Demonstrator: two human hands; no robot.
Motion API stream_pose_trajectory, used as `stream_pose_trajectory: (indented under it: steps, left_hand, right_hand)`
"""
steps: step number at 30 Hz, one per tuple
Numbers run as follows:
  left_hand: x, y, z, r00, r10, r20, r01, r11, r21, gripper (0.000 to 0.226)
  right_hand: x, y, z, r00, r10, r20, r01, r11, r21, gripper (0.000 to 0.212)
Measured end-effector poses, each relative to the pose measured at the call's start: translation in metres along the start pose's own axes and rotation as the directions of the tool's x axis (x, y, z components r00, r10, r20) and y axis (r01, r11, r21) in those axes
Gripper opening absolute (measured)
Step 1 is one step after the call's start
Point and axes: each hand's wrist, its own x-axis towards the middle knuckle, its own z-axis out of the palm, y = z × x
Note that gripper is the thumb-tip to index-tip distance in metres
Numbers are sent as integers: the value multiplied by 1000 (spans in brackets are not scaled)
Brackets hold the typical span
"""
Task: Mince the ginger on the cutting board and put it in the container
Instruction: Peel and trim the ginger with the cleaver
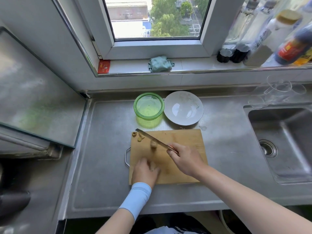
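On a rectangular wooden cutting board (185, 141) near the front edge of the steel desk (104, 166), the right grip (185, 159) is closed round the handle of a long-bladed steel knife (152, 138). Its blade slants over a pale ginger chunk (153, 144). The left grip (145, 173) curls its fingers round a second ginger piece (152, 166) near the board's front edge. A round green plastic container (148, 122) stands just beyond the board's far-left corner.

free: cutting board (190, 139) right side | obstacles: container (149, 94), plate (184, 107) just behind
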Motion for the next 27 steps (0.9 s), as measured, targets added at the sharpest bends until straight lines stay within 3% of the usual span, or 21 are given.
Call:
stream_pose_trajectory:
  steps: [2, 4, 5, 7, 10, 12, 14, 18, 20, 23, 27]
  left_hand:
    - [-4, 6, -2, 996, -93, 6, 93, 995, -38, 41]
    - [-7, 6, -7, 996, -83, -25, 83, 996, -19, 39]
    - [-6, 2, -9, 997, -26, -73, 24, 1000, -19, 34]
    - [-3, -12, -14, 963, 225, -147, -230, 973, -20, 23]
    - [11, -32, -21, 773, 632, -50, -630, 775, 54, 37]
    - [19, -40, -20, 676, 735, 62, -736, 668, 107, 39]
    - [24, -46, -15, 651, 752, 102, -757, 633, 162, 32]
    - [26, -50, -7, 687, 727, 6, -717, 676, 170, 17]
    - [23, -52, -3, 753, 657, -23, -646, 746, 162, 35]
    - [12, -51, 0, 871, 487, -70, -475, 869, 141, 32]
    - [2, -47, 1, 894, 436, -102, -423, 897, 126, 35]
  right_hand:
    - [-4, 3, 3, 1000, -8, 21, 8, 1000, 13, 26]
    - [-9, 5, 6, 999, -4, 53, 4, 1000, 6, 24]
    - [-11, 6, 6, 998, 1, 69, 0, 1000, -5, 22]
    - [-14, 9, 5, 995, 4, 95, -1, 1000, -31, 19]
    - [-16, 10, 4, 993, 10, 121, -1, 997, -71, 22]
    - [-17, 10, 4, 992, 15, 127, -4, 996, -85, 24]
    - [-17, 11, 4, 992, 11, 125, 1, 996, -94, 25]
    - [-16, 12, 2, 989, 22, 146, -8, 995, -95, 25]
    - [-14, 12, 1, 987, 35, 156, -21, 996, -91, 25]
    - [-11, 11, 1, 985, 37, 166, -25, 997, -71, 24]
    - [-8, 10, 3, 983, 26, 182, -13, 997, -71, 22]
